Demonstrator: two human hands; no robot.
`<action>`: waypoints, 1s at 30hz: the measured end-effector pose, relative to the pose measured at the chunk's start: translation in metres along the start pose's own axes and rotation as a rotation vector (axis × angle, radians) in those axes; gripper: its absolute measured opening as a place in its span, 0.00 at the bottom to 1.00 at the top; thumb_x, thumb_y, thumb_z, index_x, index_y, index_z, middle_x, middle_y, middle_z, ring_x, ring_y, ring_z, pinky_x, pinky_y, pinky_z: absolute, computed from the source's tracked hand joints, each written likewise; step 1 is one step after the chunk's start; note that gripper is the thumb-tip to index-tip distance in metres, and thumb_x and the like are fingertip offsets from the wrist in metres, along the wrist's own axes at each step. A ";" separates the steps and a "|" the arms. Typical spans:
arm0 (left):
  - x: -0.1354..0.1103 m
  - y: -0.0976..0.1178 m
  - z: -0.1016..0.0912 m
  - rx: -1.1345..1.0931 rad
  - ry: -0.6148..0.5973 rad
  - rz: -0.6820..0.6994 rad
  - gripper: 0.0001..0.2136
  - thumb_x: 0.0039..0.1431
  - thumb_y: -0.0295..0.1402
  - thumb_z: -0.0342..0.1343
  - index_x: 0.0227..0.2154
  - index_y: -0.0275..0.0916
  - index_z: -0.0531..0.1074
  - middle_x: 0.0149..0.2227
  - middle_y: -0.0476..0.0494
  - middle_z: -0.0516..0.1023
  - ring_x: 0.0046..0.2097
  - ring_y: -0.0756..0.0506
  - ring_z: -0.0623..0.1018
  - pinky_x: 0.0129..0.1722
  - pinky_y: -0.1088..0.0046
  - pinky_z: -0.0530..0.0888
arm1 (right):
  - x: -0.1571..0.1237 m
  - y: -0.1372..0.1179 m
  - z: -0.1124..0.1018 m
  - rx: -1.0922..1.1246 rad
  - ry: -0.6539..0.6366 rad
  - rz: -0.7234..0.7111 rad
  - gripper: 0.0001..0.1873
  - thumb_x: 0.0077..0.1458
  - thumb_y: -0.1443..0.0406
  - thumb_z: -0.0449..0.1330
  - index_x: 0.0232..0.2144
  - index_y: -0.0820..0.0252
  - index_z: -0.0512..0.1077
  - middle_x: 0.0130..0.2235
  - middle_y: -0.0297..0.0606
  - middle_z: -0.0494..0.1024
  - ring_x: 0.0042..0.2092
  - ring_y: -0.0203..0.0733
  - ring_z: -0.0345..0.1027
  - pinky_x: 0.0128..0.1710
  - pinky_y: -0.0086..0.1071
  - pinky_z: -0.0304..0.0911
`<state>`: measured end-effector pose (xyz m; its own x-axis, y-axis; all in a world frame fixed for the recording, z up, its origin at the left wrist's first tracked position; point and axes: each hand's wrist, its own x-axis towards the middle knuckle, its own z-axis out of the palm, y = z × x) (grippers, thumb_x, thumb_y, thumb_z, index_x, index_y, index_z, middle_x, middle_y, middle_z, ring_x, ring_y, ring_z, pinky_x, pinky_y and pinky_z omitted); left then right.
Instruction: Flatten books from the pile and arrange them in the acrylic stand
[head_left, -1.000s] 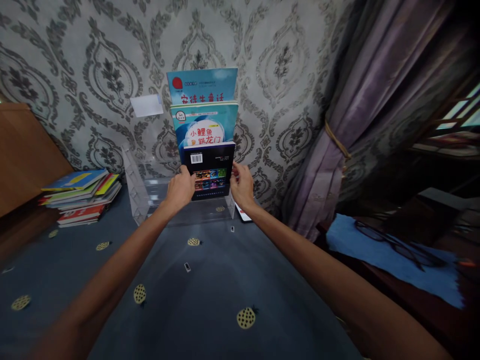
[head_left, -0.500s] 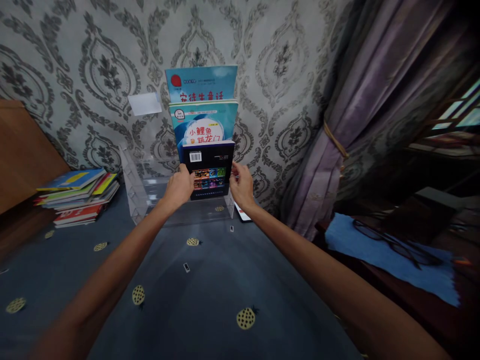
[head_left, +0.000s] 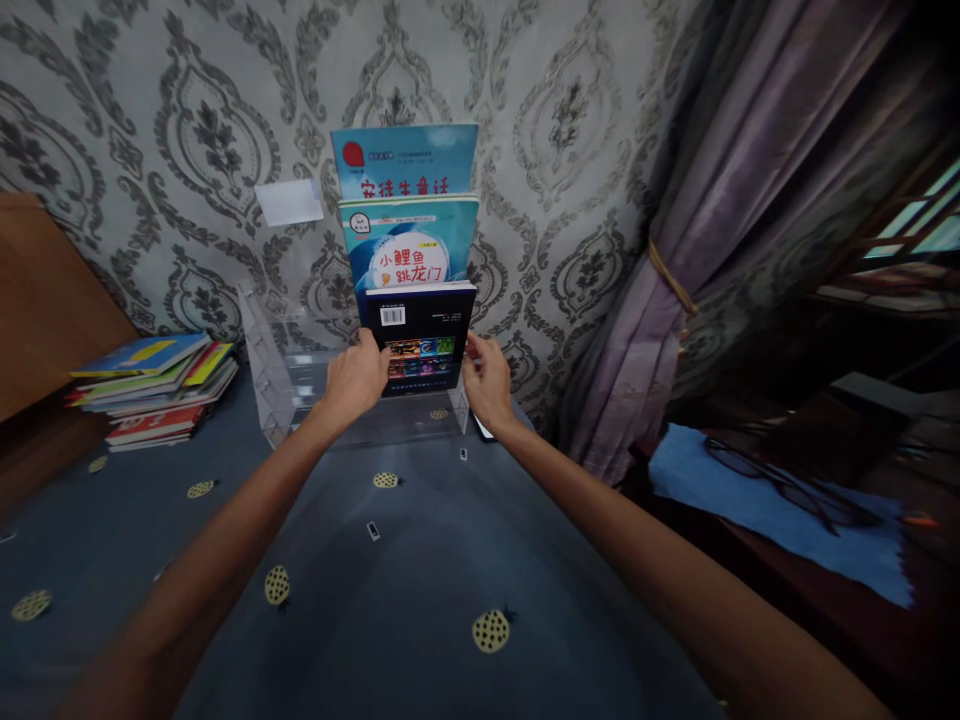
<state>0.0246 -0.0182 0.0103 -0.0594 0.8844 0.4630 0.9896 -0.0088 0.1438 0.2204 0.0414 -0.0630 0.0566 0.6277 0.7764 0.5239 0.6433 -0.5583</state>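
A black book [head_left: 420,325] with a barcode and rows of small colour pictures stands upright in the front of a clear acrylic book rack [head_left: 262,375]. My left hand [head_left: 358,375] grips its left edge, thumb on the cover. At its right edge my right hand [head_left: 487,378] is closed, fingertips partly hidden behind the book. Behind it rise a teal book [head_left: 412,240] with a white circle and, highest, a blue book [head_left: 405,160] with red lettering. The lower parts of both rear books are hidden.
A pile of books [head_left: 154,385] lies left of the rack on the blue cloth [head_left: 420,600]. A phone [head_left: 484,430] lies partly hidden behind my right wrist. Glasses [head_left: 787,485] rest on a light-blue cloth [head_left: 690,475] at right, near a tied curtain [head_left: 675,240].
The black book's top edge has shifted slightly to the right, with my right hand moving a little the same way. My left hand stays at the left edge.
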 end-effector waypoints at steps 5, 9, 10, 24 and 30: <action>-0.005 0.002 -0.003 0.002 -0.028 -0.009 0.15 0.69 0.37 0.43 0.50 0.32 0.65 0.36 0.28 0.79 0.39 0.33 0.81 0.40 0.55 0.75 | -0.003 -0.004 -0.004 0.031 -0.022 0.024 0.29 0.53 0.75 0.50 0.55 0.52 0.69 0.39 0.40 0.70 0.41 0.47 0.68 0.43 0.43 0.69; -0.007 0.000 -0.002 -0.012 -0.026 -0.004 0.16 0.69 0.37 0.42 0.51 0.31 0.65 0.37 0.27 0.79 0.39 0.33 0.81 0.40 0.53 0.75 | -0.004 -0.004 -0.007 0.044 -0.032 0.026 0.29 0.52 0.76 0.49 0.55 0.54 0.69 0.40 0.42 0.71 0.43 0.47 0.68 0.45 0.44 0.69; -0.007 -0.001 -0.001 -0.014 -0.020 -0.003 0.17 0.69 0.37 0.42 0.51 0.31 0.65 0.37 0.27 0.79 0.39 0.32 0.81 0.40 0.53 0.75 | -0.005 -0.004 -0.007 0.048 -0.039 0.027 0.29 0.52 0.76 0.49 0.55 0.54 0.69 0.41 0.42 0.71 0.44 0.47 0.69 0.45 0.44 0.69; -0.044 -0.022 0.021 -0.087 0.193 0.219 0.22 0.65 0.34 0.46 0.60 0.32 0.58 0.55 0.27 0.72 0.57 0.32 0.72 0.54 0.50 0.71 | -0.106 -0.033 -0.022 0.136 -0.301 0.010 0.25 0.56 0.74 0.49 0.54 0.53 0.68 0.44 0.41 0.73 0.45 0.45 0.70 0.47 0.42 0.68; -0.058 -0.034 0.032 -0.154 0.214 0.281 0.24 0.66 0.37 0.46 0.62 0.30 0.56 0.60 0.24 0.67 0.63 0.31 0.66 0.61 0.48 0.65 | -0.123 -0.027 -0.026 0.140 -0.331 0.109 0.21 0.54 0.76 0.50 0.47 0.56 0.72 0.40 0.40 0.73 0.42 0.44 0.71 0.44 0.39 0.68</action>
<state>-0.0015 -0.0542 -0.0496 0.1689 0.7203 0.6728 0.9410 -0.3210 0.1074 0.2210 -0.0647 -0.1358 -0.1841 0.7887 0.5865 0.4070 0.6043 -0.6849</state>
